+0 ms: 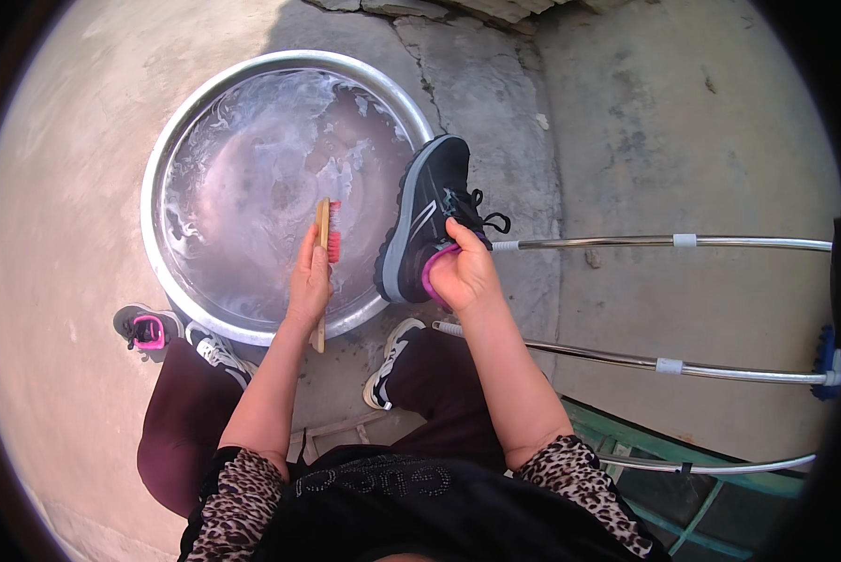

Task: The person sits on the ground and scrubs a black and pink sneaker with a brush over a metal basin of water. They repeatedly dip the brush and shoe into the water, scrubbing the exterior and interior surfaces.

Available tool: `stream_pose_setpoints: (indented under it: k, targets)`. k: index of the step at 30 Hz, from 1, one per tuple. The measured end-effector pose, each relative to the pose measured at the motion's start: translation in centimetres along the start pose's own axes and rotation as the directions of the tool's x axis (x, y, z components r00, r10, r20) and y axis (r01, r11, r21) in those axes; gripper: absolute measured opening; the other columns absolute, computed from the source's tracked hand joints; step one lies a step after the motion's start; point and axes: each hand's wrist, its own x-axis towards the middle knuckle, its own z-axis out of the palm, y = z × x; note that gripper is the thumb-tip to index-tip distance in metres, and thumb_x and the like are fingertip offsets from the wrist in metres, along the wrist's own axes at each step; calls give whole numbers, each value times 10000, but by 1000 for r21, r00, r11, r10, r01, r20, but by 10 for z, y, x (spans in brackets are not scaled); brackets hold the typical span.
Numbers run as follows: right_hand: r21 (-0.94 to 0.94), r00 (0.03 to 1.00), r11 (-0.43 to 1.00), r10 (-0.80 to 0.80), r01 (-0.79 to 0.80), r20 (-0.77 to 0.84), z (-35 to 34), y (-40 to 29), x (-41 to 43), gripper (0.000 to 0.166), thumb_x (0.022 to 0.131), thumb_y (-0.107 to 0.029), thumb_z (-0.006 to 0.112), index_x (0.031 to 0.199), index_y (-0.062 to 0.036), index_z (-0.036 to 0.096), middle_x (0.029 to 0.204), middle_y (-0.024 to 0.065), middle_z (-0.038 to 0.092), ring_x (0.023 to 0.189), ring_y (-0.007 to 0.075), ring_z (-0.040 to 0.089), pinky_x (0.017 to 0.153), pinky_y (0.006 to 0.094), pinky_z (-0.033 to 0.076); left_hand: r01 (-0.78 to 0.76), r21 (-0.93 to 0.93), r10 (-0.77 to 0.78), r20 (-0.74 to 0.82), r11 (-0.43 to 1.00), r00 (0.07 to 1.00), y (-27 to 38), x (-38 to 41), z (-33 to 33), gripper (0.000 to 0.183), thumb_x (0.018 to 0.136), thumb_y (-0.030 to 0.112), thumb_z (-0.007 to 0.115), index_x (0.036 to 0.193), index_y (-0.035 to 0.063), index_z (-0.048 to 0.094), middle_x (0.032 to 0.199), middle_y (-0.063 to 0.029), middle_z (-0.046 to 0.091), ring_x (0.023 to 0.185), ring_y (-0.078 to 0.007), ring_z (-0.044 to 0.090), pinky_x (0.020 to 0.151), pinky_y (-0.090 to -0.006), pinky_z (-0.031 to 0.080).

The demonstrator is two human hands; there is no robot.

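My left hand (310, 284) grips a wooden scrub brush (323, 232) over the near part of a wide metal basin (155, 232). Its pink and white bristles face right, towards the shoe. Cloudy, sudsy water (266, 175) lies in the basin. In my right hand (466, 270) is a black sneaker (427, 204) with a grey, lugged sole and a pink collar lining, held toe up at the basin's right rim. Some fingers are hidden inside the shoe's opening. A gap separates the bristles from the sole.
A similar dark shoe (146, 329) with pink lining stands on the concrete floor left of the basin. Metal poles (603, 242) lean at the right, one with a blue brush head (824, 365). A green metal frame (701, 492) is at lower right. Cracked concrete (427, 77) runs behind the basin.
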Motion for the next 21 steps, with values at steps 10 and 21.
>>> stream_pose_setpoints:
  k: [10,21]
  targets:
    - [-149,998,986,-67,68,16,18,4,-6,217,899,-136,478,1050,6,543,1011,105,596,900,227,588,833,371,474,-550,608,545,219,573,809,120,11,73,498,872,263,465,1351,245,330,739,-209,575,680,-391,568,611,-468,451]
    - [-324,943,924,275,-205,189,8,-7,-14,218,902,-152,452,1008,-11,581,918,94,633,768,200,628,675,345,528,-450,784,512,199,429,835,162,11,68,478,887,313,427,1345,211,338,737,-207,597,674,-379,589,605,-474,456]
